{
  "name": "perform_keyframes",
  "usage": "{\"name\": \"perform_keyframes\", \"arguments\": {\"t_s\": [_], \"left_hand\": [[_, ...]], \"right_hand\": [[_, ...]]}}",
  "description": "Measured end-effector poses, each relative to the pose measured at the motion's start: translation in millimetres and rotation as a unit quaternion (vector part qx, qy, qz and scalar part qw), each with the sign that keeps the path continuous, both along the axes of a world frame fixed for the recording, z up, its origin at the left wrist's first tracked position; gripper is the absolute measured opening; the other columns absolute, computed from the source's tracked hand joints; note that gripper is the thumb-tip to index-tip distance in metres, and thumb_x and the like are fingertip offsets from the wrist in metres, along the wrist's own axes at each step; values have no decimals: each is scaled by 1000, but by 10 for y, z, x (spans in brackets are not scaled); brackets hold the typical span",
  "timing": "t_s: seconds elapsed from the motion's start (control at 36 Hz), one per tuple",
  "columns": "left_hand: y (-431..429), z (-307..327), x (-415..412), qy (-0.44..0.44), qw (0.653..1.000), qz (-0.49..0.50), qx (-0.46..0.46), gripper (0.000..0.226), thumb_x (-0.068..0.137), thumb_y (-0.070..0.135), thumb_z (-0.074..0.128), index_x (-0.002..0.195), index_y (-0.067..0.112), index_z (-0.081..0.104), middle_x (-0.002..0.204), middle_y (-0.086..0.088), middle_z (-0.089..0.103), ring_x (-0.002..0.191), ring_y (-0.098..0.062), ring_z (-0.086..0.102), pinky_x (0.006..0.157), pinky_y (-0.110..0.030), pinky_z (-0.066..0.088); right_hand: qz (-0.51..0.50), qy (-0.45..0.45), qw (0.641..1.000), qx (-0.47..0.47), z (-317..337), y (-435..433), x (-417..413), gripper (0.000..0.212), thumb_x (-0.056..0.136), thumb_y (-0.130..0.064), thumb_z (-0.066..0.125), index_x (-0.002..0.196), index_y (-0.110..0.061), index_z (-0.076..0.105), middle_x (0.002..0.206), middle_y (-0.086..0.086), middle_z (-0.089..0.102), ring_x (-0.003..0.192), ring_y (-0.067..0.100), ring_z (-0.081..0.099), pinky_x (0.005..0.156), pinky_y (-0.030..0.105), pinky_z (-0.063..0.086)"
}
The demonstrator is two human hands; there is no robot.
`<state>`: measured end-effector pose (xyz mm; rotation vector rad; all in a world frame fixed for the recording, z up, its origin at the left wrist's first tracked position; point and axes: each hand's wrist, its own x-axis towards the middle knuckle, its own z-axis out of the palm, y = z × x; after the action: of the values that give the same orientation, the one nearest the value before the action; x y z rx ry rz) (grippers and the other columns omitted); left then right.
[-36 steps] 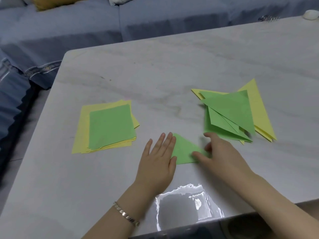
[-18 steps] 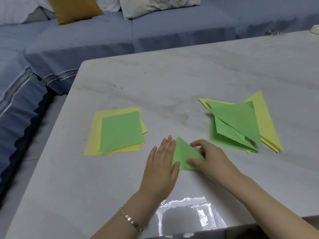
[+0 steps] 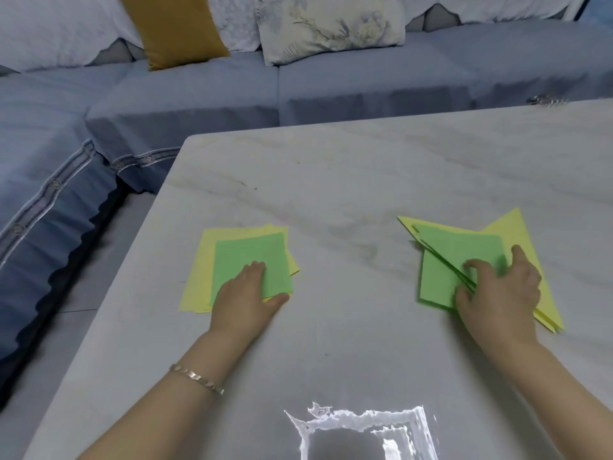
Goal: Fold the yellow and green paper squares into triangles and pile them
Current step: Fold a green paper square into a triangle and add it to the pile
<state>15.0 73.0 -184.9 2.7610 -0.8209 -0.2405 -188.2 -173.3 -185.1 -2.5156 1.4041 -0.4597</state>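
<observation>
On the table [image 3: 348,180], squares stack [image 3: 252,250] left, triangles pile [image 3: 464,247] right (well apart), sofa [image 3: 199,104] behind, perhaps keys [image 3: 547,100] at far edge
</observation>
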Motion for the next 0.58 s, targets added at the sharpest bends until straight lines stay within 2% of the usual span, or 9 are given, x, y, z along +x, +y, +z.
{"name": "perform_keyframes", "arguments": {"t_s": [0.06,0.14,0.25,0.31,0.36,0.42,0.44,0.5,0.58], "left_hand": [[9,43,-15,-29,999,-13,8,63,90,48,51,141,15,34,145,-2,39,127,-22,41,100,-30,29],[6,55,-36,-48,998,-22,14,53,93,45,46,139,19,37,142,2,43,124,-21,44,101,-28,27],[28,96,-43,-33,999,-35,-3,52,91,42,51,138,21,41,139,3,47,124,-21,45,100,-27,30],[55,114,-28,-6,999,-30,-16,48,92,40,52,135,22,46,138,3,49,124,-21,46,98,-26,32],[90,125,2,20,998,-26,-44,30,95,35,48,122,25,56,125,3,59,115,-24,52,87,-27,38],[135,137,11,1,997,-31,-74,19,98,28,41,93,27,59,96,0,64,92,-27,56,71,-31,40],[156,141,10,-24,996,-33,-79,22,99,26,38,87,23,57,88,-1,63,83,-27,55,67,-32,39],[179,167,-20,-73,991,-27,-104,25,99,24,40,90,15,61,84,-3,65,77,-27,56,64,-33,41],[169,221,-129,-149,967,-104,-179,30,89,32,45,84,13,68,77,2,70,67,-22,62,57,-28,42]], "right_hand": [[49,-41,998,-26,9,116,27,35,71,1,70,106,0,65,136,37,31,122,54,29,100,58,26],[142,-91,985,-28,19,318,85,27,68,2,73,95,-3,68,129,34,42,117,51,37,97,58,31],[255,-134,957,12,4,529,160,14,75,-8,69,89,-13,69,120,19,53,114,24,37,95,42,32],[306,-131,942,49,4,606,180,13,78,-18,59,87,-17,68,113,10,57,110,22,45,94,35,32],[329,-131,931,87,10,667,190,17,78,-20,54,86,-18,69,107,4,60,106,18,50,92,31,35],[341,-134,926,90,21,718,194,18,78,-19,53,87,-18,70,101,0,62,102,11,50,91,26,37],[347,-138,924,87,24,734,196,19,78,-18,54,88,-18,70,99,-2,63,100,9,50,91,22,37],[353,-150,919,86,31,754,196,23,77,-16,55,96,-16,68,100,-4,63,99,8,50,90,15,32],[359,-179,910,99,68,772,183,44,79,-21,57,123,-24,51,119,-16,47,113,5,45,97,15,30]]}}
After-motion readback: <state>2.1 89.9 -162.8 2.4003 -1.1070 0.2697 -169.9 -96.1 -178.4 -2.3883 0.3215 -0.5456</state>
